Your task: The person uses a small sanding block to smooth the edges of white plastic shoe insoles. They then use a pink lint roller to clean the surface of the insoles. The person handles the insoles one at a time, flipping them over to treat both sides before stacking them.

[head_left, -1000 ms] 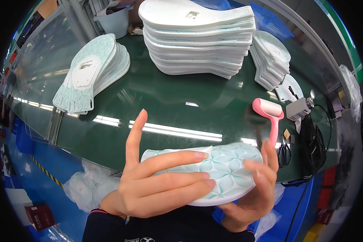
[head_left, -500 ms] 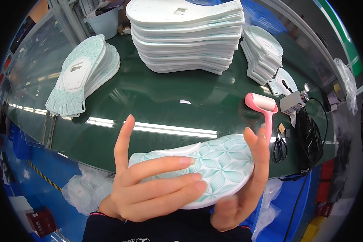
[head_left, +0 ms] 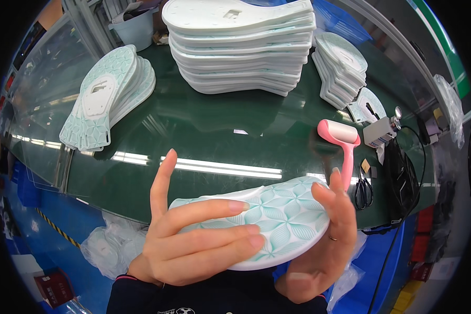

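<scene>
Clasping the patterned panel (head_left: 285,214) at the table (head_left: 204,123) edge, the left hand (head_left: 193,246) splayed its fingers; the right hand (head_left: 327,251) curved loosely round 1 end. The panel seemed light, stiff, best held by its rim.

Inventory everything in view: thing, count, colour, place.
Patterned panel: 1, mint-white, at the hands
Tall stack: 1, mint-white, back
Fanned stack: 1, mint-white, left
Smaller stack: 1, mint-white, back right
Loose panel: 1, mint-white, right
Roller: 1, pink and white, right
Container: 1, pale grey, right
Scissors: 1, black, right
Bag: 1, black, far right
Table: 1, dark green, centre
Bucket: 1, light blue, back left
Baskets: count unclear, blue, back
Plastic: count unclear, clear, lower left
Box: 1, dark red, lower left
Bin: 1, blue, lower right
Left hand: 1, fingers across patterned panel
Right hand: 1, at its right end
</scene>
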`<state>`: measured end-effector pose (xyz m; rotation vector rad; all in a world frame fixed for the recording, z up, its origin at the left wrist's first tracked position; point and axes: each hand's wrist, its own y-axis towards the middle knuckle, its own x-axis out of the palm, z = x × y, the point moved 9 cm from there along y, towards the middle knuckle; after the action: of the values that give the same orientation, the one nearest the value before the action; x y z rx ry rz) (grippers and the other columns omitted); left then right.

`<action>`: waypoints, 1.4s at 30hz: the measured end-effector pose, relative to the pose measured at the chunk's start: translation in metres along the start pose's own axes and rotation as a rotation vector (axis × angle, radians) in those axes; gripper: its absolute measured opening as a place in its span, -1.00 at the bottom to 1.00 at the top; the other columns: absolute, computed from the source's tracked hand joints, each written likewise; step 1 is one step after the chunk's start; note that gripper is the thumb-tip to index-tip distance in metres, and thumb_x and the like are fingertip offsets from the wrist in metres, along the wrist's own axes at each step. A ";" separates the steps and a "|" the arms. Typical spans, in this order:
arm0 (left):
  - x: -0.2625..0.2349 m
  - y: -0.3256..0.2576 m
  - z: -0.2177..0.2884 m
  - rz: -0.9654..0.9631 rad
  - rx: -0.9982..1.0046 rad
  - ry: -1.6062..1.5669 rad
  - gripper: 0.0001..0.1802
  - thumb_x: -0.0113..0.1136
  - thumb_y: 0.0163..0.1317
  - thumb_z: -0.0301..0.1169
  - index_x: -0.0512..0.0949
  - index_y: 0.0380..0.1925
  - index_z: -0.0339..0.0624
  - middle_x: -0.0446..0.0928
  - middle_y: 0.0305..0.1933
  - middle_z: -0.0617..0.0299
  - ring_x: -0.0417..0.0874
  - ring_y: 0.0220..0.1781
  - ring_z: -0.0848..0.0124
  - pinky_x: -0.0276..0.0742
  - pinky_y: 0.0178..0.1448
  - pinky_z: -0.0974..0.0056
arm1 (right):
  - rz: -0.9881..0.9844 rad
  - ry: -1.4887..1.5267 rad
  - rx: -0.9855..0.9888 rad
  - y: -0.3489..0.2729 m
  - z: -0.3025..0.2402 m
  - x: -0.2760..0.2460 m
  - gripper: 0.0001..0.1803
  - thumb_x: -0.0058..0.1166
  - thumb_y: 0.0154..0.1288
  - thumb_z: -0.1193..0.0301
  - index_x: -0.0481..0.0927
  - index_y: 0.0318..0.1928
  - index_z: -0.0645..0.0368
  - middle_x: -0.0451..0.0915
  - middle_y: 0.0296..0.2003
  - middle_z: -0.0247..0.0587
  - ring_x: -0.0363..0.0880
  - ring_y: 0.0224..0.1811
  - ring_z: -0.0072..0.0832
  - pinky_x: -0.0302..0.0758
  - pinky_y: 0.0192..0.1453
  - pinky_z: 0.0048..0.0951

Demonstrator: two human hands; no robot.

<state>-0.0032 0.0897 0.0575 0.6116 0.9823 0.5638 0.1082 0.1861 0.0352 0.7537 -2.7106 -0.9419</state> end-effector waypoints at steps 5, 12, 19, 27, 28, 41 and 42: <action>0.002 0.001 0.002 -0.058 -0.008 0.016 -0.82 0.30 -0.12 -0.35 0.57 -0.43 0.09 0.53 -0.45 0.59 0.52 -0.15 0.48 -0.02 0.28 -0.31 | -0.157 -0.243 -0.066 0.008 -0.010 0.008 -0.42 0.29 -0.31 0.28 0.57 -0.13 0.15 0.44 -0.03 0.00 0.12 0.23 0.02 -0.13 0.31 0.04; 0.006 -0.002 -0.005 -0.024 -0.070 -0.050 -0.79 0.28 -0.13 -0.36 0.62 -0.39 0.16 0.54 -0.37 0.67 0.55 -0.10 0.56 -0.03 0.30 -0.25 | -0.201 -0.248 0.013 0.003 -0.004 0.002 -0.53 0.17 -0.32 0.36 0.65 -0.20 0.01 0.43 0.01 -0.08 0.06 0.26 0.03 -0.16 0.32 0.02; 0.004 -0.004 -0.003 -0.029 -0.075 -0.013 -0.80 0.29 -0.13 -0.36 0.63 -0.41 0.16 0.54 -0.40 0.67 0.55 -0.10 0.56 -0.02 0.29 -0.25 | -0.256 -0.272 -0.022 0.003 -0.005 0.008 -0.50 0.17 -0.35 0.37 0.64 -0.19 0.08 0.42 0.02 -0.06 0.06 0.25 0.05 -0.08 0.31 -0.02; 0.004 -0.002 -0.003 -0.006 -0.091 0.004 -0.87 0.33 -0.14 -0.37 0.58 -0.52 0.08 0.53 -0.54 0.57 0.56 -0.23 0.47 0.04 0.28 -0.26 | -0.218 -0.218 -0.042 0.002 -0.001 0.004 -0.55 0.00 -0.05 0.31 0.55 -0.09 0.22 0.39 0.03 0.06 0.10 0.25 0.04 -0.03 0.31 -0.04; 0.003 -0.001 -0.004 -0.003 -0.109 0.000 -0.87 0.33 -0.15 -0.37 0.58 -0.53 0.08 0.53 -0.54 0.56 0.57 -0.23 0.46 0.04 0.28 -0.26 | -0.154 -0.129 -0.003 0.001 0.004 -0.004 -0.55 -0.04 0.01 0.31 0.51 -0.06 0.25 0.39 0.03 0.09 0.12 0.24 0.04 -0.02 0.30 -0.04; 0.003 -0.013 -0.034 0.077 -0.189 -0.052 -0.75 0.36 -0.25 -0.38 0.62 -0.44 0.05 0.59 -0.45 0.49 0.59 -0.16 0.41 -0.03 0.32 -0.19 | -0.099 -0.928 0.401 -0.029 0.123 -0.093 -0.64 0.25 -0.08 0.49 0.49 -0.19 0.19 0.38 -0.29 -0.22 0.35 -0.32 -0.42 0.35 -0.21 -0.44; 0.003 -0.013 -0.034 0.069 -0.191 -0.058 -0.75 0.36 -0.25 -0.38 0.62 -0.43 0.05 0.59 -0.45 0.50 0.59 -0.15 0.41 -0.04 0.32 -0.19 | -0.092 -0.901 0.424 -0.029 0.122 -0.093 -0.64 0.26 -0.10 0.49 0.48 -0.22 0.19 0.38 -0.31 -0.23 0.35 -0.33 -0.41 0.34 -0.21 -0.43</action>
<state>-0.0298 0.0899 0.0332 0.4894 0.8440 0.6889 0.1608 0.2799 -0.0787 0.6084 -3.7785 -0.8746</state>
